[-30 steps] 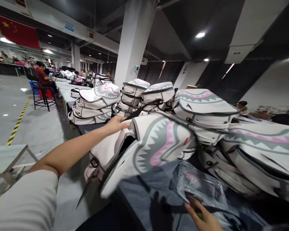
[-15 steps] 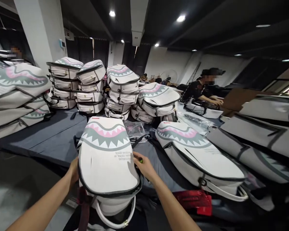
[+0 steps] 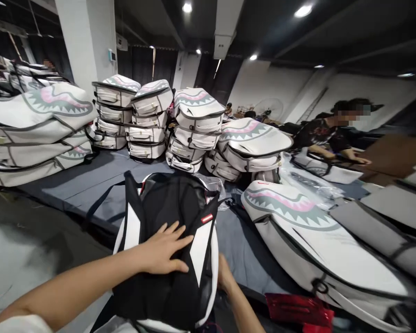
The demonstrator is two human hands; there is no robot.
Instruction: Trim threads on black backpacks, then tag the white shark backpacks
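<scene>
A white backpack (image 3: 180,222) lies in front of me at the table's near edge, its black padded back and black-and-white straps facing up. My left hand (image 3: 164,252) rests flat on that black back panel, fingers spread. My right hand (image 3: 224,276) is at the backpack's right side, mostly hidden behind it; its fingers do not show. A second white backpack (image 3: 298,217) with a grey and pink shark-mouth print lies flat just to the right.
Stacks of white shark-mouth backpacks (image 3: 194,125) stand at the back of the grey-covered table (image 3: 90,180), with more piled at the left (image 3: 38,129). Clear plastic bags (image 3: 298,178) lie nearby. A red object (image 3: 298,307) sits at the near edge. Another person (image 3: 329,132) works at the far right.
The backpack has been flipped from its shark-mouth front to its black back. My left hand moved from its left edge onto the back panel; my right hand dropped behind the right side.
</scene>
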